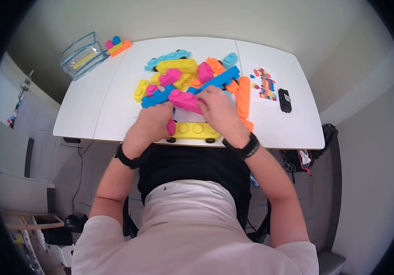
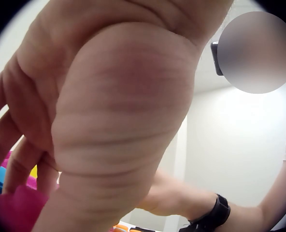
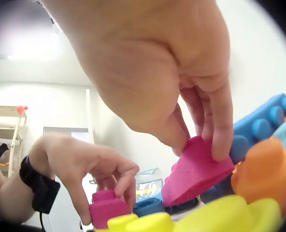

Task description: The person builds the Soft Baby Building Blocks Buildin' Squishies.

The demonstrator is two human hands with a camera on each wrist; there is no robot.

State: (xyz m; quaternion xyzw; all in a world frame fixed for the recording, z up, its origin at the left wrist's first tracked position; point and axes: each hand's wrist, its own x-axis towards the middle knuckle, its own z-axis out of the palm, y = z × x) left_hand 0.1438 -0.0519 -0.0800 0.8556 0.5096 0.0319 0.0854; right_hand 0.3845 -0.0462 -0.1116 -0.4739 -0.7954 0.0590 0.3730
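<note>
My right hand [image 1: 220,111] pinches one end of a long pink building block [image 1: 184,99], seen tilted between thumb and fingers in the right wrist view. My left hand [image 1: 152,123] grips a small pink block [image 3: 107,212] with one stud, at the left end of a yellow block base on black wheels [image 1: 192,131]. That base lies along the table's front edge, below both hands. Just beyond the left hand is a blue block [image 1: 156,97]. In the left wrist view the palm covers most of the picture.
Behind the hands lies a heap of blocks, including a long blue one [image 1: 222,79] and a yellow one [image 1: 177,65]. A long orange block [image 1: 243,97] stands right of them. Farther right are a picture sheet [image 1: 266,87] and a black case [image 1: 285,101]. A clear bag [image 1: 83,57] sits back left.
</note>
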